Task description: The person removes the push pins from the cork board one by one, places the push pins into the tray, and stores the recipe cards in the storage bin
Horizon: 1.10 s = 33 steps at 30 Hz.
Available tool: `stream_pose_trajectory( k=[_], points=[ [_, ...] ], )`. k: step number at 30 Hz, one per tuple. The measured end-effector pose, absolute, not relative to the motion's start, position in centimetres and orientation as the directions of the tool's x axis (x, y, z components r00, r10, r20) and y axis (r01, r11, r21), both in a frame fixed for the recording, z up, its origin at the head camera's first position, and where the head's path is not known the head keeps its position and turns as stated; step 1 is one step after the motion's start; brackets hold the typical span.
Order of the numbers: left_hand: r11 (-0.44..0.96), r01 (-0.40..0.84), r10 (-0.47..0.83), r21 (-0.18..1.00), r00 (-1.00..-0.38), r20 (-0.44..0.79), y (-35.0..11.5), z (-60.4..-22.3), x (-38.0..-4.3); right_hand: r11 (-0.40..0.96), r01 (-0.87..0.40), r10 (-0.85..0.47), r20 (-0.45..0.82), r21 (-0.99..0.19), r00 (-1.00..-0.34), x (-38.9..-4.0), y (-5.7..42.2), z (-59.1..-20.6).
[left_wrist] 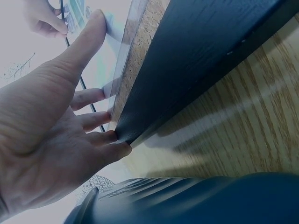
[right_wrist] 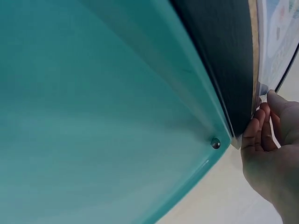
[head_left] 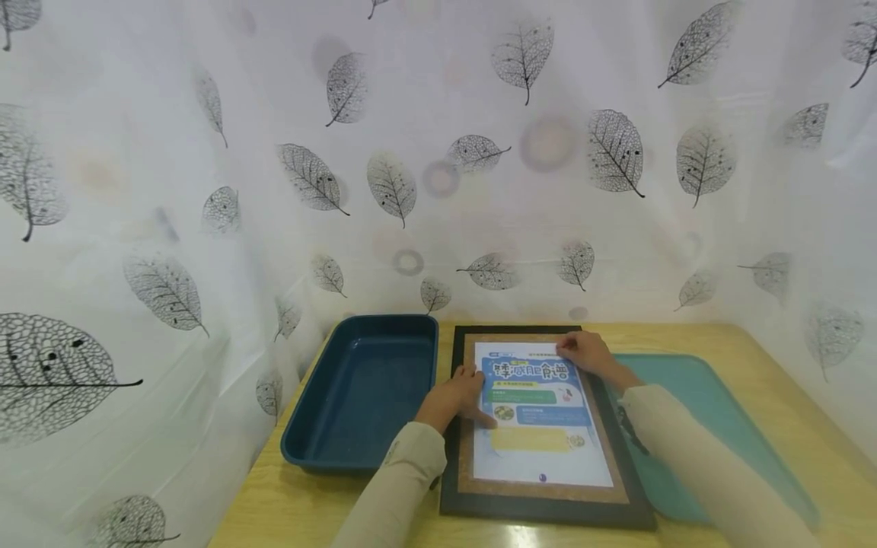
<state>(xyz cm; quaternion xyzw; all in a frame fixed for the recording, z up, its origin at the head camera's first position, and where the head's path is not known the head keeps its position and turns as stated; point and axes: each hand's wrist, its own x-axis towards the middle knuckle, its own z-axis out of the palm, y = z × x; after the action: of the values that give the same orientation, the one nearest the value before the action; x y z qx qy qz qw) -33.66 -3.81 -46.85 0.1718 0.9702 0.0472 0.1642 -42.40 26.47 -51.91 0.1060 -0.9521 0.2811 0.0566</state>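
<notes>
Lying between left fingers (left_wrist: 95,121) and right fingers (right_wrist: 266,133): printed sheet (head_left: 537,403)

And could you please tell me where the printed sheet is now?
In the head view, the sheet lies on the framed corkboard, between the blue tray at left and the green tray at right.

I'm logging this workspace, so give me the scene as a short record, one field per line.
Surface: wood-grain table
Middle: black-framed corkboard with a printed sheet on it
Left of corkboard: blue tray
Right of corkboard: teal tray
Left hand: thumb on sheet, fingers spread near its left edge
Right hand: seems to pinch sheet's top right corner
Backdrop: leaf-print curtain
</notes>
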Motion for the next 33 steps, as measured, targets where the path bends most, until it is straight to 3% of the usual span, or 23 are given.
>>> stream_pose_trajectory(
  k=[33],
  points=[
    [0.933,0.328,0.357,0.146,-0.885,-0.298,-4.0,-46.9,-33.5,0.791,-0.321,-0.242,0.215,-0.521,-0.946,-40.8,27.7,-49.5]
  ],
)
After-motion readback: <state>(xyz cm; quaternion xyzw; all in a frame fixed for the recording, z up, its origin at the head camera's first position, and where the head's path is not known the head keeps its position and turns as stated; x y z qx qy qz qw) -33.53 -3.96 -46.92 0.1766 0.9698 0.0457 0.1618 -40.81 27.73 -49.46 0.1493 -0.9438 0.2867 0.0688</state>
